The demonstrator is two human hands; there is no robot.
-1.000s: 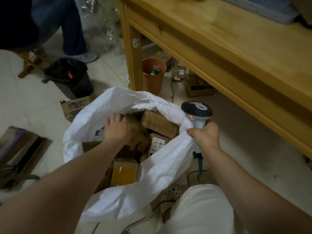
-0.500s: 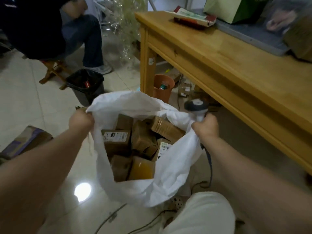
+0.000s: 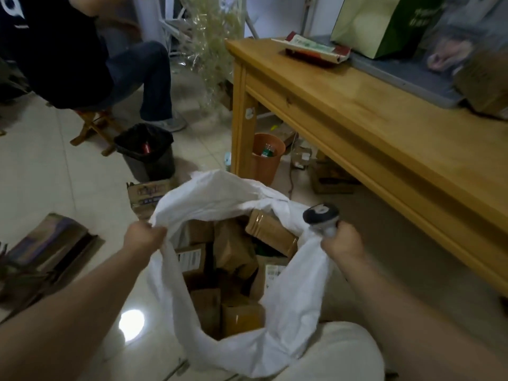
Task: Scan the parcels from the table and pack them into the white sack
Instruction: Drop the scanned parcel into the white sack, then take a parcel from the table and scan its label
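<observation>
Right, head view only: the white crumpled sack stands on the floor tiles just in front of the person's knee, beside the light wooden table. Its mouth is open and it's well filled with brown cardboard parcels lying at all angles. Left hand has its fingers curled tight on the left rim. Right hand is fisted round both the right rim and the handle of the black-and-grey handheld scanner, scanner head poking up above the knuckles. Reads to me as spreading the mouth and settling the load before the next parcel. To do it well: pull both rims up and apart evenly, use short shakes so the tilted boxes drop flat, and keep fabric off the scanner window and trigger. Rim plus scanner in one fist is a weak grip and may slip. Remaining work is on the table: one blurred brown parcel at the far right by a grey flat mat, near a green paper bag; cannot tell if there are more. Around: orange plastic bin at the table leg, black lined waste bin and flattened cartons on the floor to the left, a seated person beyond. Table edge is close on the right, so the scanner arm has little swing room.
</observation>
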